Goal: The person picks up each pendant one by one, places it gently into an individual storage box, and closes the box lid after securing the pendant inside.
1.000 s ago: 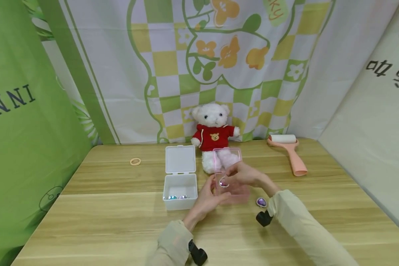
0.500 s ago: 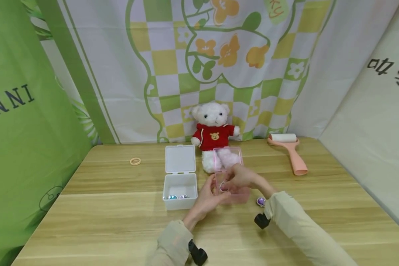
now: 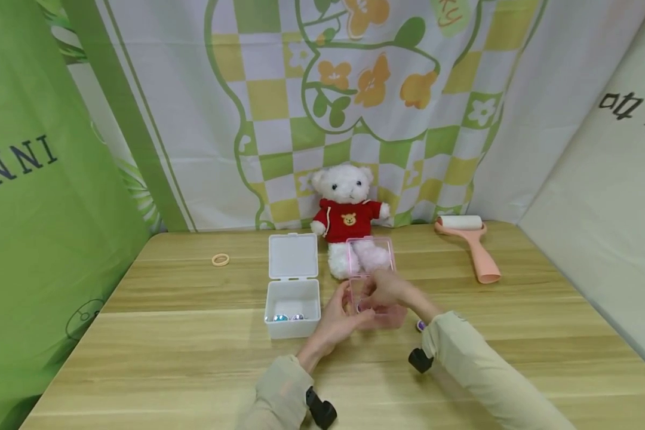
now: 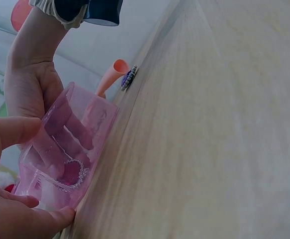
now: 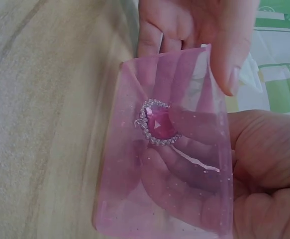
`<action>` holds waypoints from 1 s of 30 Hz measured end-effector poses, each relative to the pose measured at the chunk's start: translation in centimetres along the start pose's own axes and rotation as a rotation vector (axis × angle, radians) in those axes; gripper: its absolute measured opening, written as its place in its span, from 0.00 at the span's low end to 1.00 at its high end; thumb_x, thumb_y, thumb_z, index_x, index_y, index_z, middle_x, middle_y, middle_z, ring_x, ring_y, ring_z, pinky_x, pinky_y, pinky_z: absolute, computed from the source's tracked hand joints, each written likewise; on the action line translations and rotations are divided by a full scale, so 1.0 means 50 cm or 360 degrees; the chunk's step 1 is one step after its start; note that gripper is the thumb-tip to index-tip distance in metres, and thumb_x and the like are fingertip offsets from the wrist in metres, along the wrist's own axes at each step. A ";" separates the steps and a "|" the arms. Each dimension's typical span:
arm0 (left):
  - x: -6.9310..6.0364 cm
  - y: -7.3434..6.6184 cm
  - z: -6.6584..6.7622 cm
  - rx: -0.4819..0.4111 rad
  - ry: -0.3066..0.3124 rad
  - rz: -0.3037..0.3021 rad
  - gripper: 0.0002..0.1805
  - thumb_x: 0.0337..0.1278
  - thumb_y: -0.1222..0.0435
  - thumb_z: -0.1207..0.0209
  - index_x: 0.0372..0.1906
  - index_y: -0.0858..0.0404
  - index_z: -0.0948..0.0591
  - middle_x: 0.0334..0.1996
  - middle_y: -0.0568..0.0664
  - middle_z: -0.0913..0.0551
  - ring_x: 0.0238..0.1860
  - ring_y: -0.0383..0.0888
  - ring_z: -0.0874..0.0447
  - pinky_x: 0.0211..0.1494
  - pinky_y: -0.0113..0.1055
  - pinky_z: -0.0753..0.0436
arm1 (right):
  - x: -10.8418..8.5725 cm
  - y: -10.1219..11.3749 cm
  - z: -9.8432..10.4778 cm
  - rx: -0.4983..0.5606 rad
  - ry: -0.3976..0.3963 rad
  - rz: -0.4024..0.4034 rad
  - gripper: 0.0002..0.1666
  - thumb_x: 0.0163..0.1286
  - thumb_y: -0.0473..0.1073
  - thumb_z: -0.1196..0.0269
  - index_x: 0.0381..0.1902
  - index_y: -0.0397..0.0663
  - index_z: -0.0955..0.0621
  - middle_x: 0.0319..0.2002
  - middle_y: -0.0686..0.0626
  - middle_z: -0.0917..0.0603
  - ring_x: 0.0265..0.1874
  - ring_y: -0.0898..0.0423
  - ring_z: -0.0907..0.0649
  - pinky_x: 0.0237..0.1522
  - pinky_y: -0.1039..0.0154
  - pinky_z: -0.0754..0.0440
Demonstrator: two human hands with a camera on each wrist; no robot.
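Note:
An open pink transparent box (image 3: 387,319) stands on the table, its lid raised at the back. My left hand (image 3: 334,319) grips the box's left side, thumb at the front edge. Inside it, my right hand (image 3: 389,289) holds a pink gem rimmed with small clear beads (image 5: 159,124), seen through the wall in the right wrist view. Left of this box is an open white box (image 3: 292,328) with a teal gem (image 3: 280,318) and a pale purple one (image 3: 298,317) in it. A purple gem (image 3: 421,325) lies on the table, partly hidden by the right sleeve.
Behind the pink box sits a white teddy bear in a red hoodie (image 3: 349,221). A lint roller with a pink handle (image 3: 481,263) lies at the back right, and a small yellowish ring (image 3: 220,260) at the back left. Curtains surround the table's back and sides.
My right hand has lowered the pink gem deeper into the pink box, and the right sleeve now covers more of the purple gem. My left hand stays on the box.

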State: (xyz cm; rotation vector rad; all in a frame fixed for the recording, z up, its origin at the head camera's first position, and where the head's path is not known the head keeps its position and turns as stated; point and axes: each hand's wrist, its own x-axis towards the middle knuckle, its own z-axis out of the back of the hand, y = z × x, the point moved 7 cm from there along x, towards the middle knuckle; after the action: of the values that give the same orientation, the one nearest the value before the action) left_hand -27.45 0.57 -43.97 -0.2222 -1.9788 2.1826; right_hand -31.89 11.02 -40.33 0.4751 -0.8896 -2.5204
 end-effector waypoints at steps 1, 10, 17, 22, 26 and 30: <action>0.000 0.000 0.000 0.0001 0.0000 -0.0002 0.43 0.51 0.66 0.33 0.71 0.67 0.41 0.66 0.64 0.35 0.65 0.57 0.37 0.64 0.54 0.34 | 0.000 0.001 0.000 -0.0014 -0.0003 -0.0001 0.07 0.56 0.33 0.31 0.21 0.40 0.18 0.16 0.55 0.22 0.17 0.63 0.26 0.21 0.71 0.29; 0.002 -0.005 -0.002 -0.0004 0.0002 -0.0036 0.42 0.49 0.65 0.32 0.70 0.66 0.39 0.63 0.63 0.32 0.62 0.56 0.34 0.62 0.52 0.32 | -0.002 0.007 0.002 -0.0078 -0.0009 0.0009 0.05 0.56 0.32 0.32 0.22 0.39 0.17 0.16 0.54 0.21 0.16 0.64 0.27 0.21 0.71 0.29; 0.003 -0.005 -0.002 0.0003 0.0007 -0.0035 0.43 0.50 0.65 0.32 0.70 0.66 0.39 0.65 0.65 0.33 0.64 0.57 0.36 0.63 0.54 0.33 | -0.002 0.005 0.005 -0.0070 0.0005 -0.0012 0.03 0.57 0.31 0.33 0.24 0.38 0.17 0.18 0.52 0.20 0.18 0.62 0.26 0.22 0.70 0.28; 0.003 -0.004 -0.001 0.0023 -0.0002 -0.0031 0.43 0.50 0.64 0.32 0.70 0.67 0.41 0.65 0.66 0.35 0.65 0.58 0.38 0.65 0.54 0.35 | -0.005 0.004 0.007 -0.0028 0.0023 -0.0037 0.02 0.58 0.30 0.34 0.26 0.35 0.18 0.20 0.51 0.20 0.19 0.60 0.24 0.22 0.70 0.27; 0.001 -0.004 0.000 0.0035 -0.0014 -0.0037 0.42 0.50 0.65 0.33 0.70 0.67 0.40 0.63 0.66 0.33 0.63 0.58 0.35 0.63 0.53 0.33 | -0.008 0.006 0.009 0.0025 0.0026 -0.0060 0.02 0.57 0.29 0.35 0.29 0.33 0.18 0.22 0.49 0.18 0.20 0.58 0.22 0.23 0.68 0.24; -0.001 -0.004 0.000 0.0043 -0.0019 -0.0043 0.41 0.50 0.66 0.33 0.69 0.65 0.38 0.60 0.63 0.30 0.60 0.56 0.32 0.60 0.52 0.30 | -0.017 0.012 0.019 0.0140 0.0021 -0.0033 0.04 0.56 0.27 0.36 0.31 0.32 0.19 0.24 0.44 0.18 0.22 0.54 0.19 0.26 0.63 0.20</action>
State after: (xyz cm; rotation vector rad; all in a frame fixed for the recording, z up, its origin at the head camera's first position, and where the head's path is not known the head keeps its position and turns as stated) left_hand -27.40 0.58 -43.75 -0.1782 -1.9459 2.1973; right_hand -31.43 11.49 -39.10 0.5301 -0.9987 -2.5016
